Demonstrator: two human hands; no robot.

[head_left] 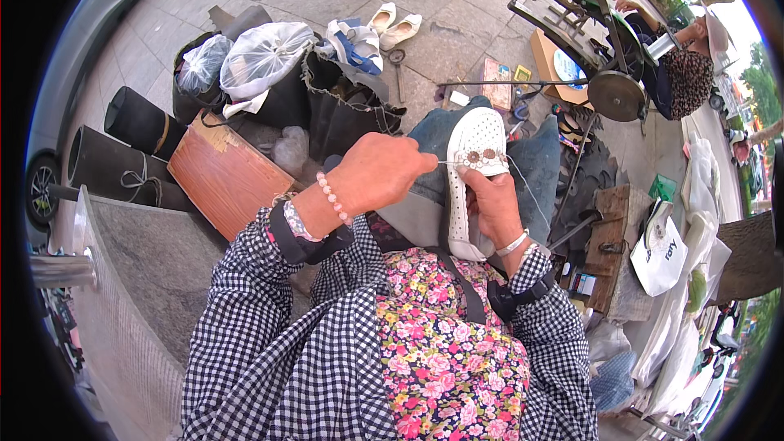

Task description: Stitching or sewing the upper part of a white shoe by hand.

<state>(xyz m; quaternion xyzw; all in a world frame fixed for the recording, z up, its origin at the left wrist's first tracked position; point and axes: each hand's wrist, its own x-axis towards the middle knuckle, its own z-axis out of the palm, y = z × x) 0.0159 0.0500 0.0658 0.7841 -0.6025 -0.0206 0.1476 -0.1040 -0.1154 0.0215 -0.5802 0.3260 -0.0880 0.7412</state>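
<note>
A white perforated slip-on shoe [474,135] with flower ornaments across its upper rests over my lap, toe pointing away from me. My right hand [494,208] grips it from the right side, thumb on the upper near the flowers. To the left of the shoe, my left hand [380,171] is closed in a pinch on a pale thread [445,163], which runs taut to the flower strap. More of the thread hangs loose down the shoe's right side. Whether a needle is between my left fingers cannot be seen. Blue-grey cloth [531,167] lies beneath the shoe.
Black bags [347,98] and a clear plastic bag [265,57] stand ahead left, near a brown board [220,167] and dark rolls [139,118]. White flats [400,30] lie beyond. A hand-cranked machine [616,94] stands ahead right, with a person behind it. A wooden box [616,241] sits right.
</note>
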